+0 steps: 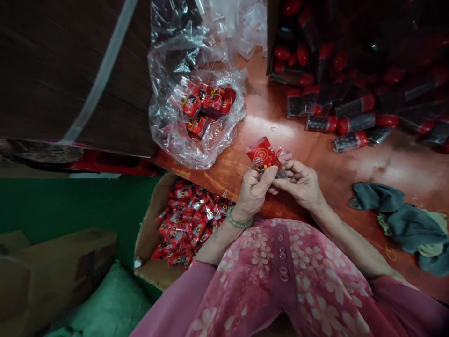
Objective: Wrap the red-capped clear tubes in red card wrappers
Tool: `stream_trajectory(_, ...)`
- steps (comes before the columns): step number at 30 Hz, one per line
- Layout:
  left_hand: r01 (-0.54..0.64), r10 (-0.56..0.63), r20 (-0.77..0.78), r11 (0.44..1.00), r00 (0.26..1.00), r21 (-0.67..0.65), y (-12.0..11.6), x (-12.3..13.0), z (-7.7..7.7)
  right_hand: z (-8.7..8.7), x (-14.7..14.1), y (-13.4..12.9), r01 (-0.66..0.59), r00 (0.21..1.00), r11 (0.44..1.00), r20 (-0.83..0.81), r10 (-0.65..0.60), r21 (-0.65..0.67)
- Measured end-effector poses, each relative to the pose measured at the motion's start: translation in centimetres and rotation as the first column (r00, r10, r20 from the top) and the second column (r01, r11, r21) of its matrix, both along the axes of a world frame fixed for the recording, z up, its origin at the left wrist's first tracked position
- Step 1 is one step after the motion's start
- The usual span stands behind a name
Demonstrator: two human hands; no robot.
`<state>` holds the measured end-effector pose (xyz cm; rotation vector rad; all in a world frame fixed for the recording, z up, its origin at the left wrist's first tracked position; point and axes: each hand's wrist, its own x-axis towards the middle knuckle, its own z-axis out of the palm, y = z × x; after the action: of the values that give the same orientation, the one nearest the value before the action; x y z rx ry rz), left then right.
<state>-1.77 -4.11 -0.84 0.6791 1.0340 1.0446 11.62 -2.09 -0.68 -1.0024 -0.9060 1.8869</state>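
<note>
Reddish-brown varnished wood of the counter (pixel 354 161) spreads across the head view, with a crumpled grey cloth (pixel 396 217) at its right and dark cylindrical bottles with red caps (pixel 354 121) lying loose beyond. Near the counter's edge, the left hand (pixel 254 194), wearing a green beaded bracelet (pixel 239 220), meets the right hand (pixel 298 183) above the lap. Left thumb and fingers pinch a small red foil packet (pixel 262 154), while the right fingers (pixel 287 171) curl in against its lower corner beside a small dark object, too hidden to identify. A clear plastic bag (pixel 164 89) of similar packets lies ahead; an open cardboard box (pixel 149 248) holds more at lower left. A loose pinch could let the slick packet slip, and a bumped counter could set the bottles rolling.
</note>
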Motion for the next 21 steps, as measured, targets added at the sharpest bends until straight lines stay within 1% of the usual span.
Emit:
stream_trajectory(2,-0.016,0.016,0.008,1.000,1.000,-0.002,0.3,-0.2,0.1,-0.2,-0.2,0.0,0.006,1.000,1.000,0.016,-0.007,0.018)
stream_trajectory(5,-0.129,0.125,0.071,0.991,0.990,0.046,1.0,-0.4,0.2,-0.6,-0.6,0.1,0.001,1.000,0.998,0.029,-0.002,0.061)
stream_trajectory(7,-0.174,0.167,0.098,0.982,0.981,0.069,1.3,-0.3,0.2,-0.8,-0.7,0.1,0.014,1.000,0.995,0.025,-0.017,0.096)
stream_trajectory(9,-0.148,0.141,0.108,0.987,0.984,0.065,1.2,-0.1,0.0,-1.1,-0.7,0.1,0.018,1.000,0.992,0.016,-0.020,0.122)
stream_trajectory(12,-0.087,0.080,0.100,0.994,0.992,0.068,0.9,0.5,-0.3,-1.2,-0.6,0.0,0.013,1.000,0.992,-0.009,-0.012,0.127)
stream_trajectory(15,-0.075,0.072,0.056,0.995,0.996,0.071,0.9,0.8,-0.6,-1.0,-0.6,0.1,0.057,0.998,0.990,-0.019,-0.055,0.130)
stream_trajectory(17,-0.059,0.057,0.046,0.997,0.997,0.053,1.1,0.6,-1.0,-0.8,-0.7,0.4,0.065,0.998,0.988,0.010,-0.067,0.140)
stream_trajectory(19,-0.072,0.069,0.063,0.996,0.996,0.050,1.4,0.2,-1.6,-0.8,-0.7,0.7,0.041,0.998,0.988,0.050,-0.049,0.148)
stream_trajectory(21,-0.143,0.138,0.079,0.987,0.987,0.066,1.7,-0.1,-2.2,-1.0,-0.7,0.9,0.018,0.997,0.988,0.077,-0.030,0.155)
